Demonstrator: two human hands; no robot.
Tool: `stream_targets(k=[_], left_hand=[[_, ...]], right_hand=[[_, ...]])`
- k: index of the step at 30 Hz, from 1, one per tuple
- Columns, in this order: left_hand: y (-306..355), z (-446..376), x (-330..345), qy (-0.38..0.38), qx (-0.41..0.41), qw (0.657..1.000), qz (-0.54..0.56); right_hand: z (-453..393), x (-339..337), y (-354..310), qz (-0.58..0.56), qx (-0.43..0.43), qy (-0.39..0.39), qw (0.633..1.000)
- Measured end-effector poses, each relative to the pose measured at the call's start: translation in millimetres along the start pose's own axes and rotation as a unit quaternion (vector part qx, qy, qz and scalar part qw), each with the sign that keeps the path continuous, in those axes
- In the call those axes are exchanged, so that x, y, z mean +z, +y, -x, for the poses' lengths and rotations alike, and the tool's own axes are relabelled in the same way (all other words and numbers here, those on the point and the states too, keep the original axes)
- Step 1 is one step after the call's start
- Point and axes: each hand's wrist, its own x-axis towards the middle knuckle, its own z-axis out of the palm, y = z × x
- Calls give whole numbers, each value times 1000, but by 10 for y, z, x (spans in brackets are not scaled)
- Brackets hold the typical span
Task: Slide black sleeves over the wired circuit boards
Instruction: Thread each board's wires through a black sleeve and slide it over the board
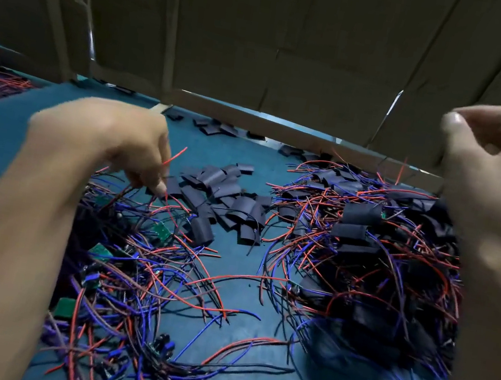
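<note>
Loose black sleeves (221, 198) heaped mid-table, handy between piles | bare circuit boards (119, 264) tangled left, sleeved ones (364, 231) right | left hand (125, 143) pinching wires beside the sleeves | right hand (494, 153) raised, fingers curled, contents unclear.

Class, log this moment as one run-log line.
left hand: reaching at loose black sleeves | right hand: raised, fingers curled, contents unclear | bare boards: left | sleeved pile: right
</note>
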Motion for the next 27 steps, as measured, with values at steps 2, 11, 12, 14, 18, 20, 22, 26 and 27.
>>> stream_targets(k=[2,11,12,14,18,20,22,26,27], left_hand=[[36,63,-52,41,22,998,-34],[328,366,-219,365,207,892,166],[379,388,-211,370,237,869,227],[474,410,-186,332,284,844,311],[633,370,-105,250,326,830,379],[695,334,-69,226,329,822,407],[735,305,-39,211,322,816,432],[774,289,18,150,313,783,516],[791,286,29,137,306,765,550]], right_hand=[[108,75,-151,-45,-37,-3,998],[700,479,-579,-251,-24,-204,946],[742,502,-601,-264,-32,-215,940],[785,517,-626,-282,-59,-249,925],[710,481,-590,-278,-68,-242,927],[637,445,-527,-253,-43,-256,932],[589,420,-452,-148,-90,-249,953],[569,393,-413,-55,-153,-182,970],[564,384,-417,-54,-150,-159,974]])
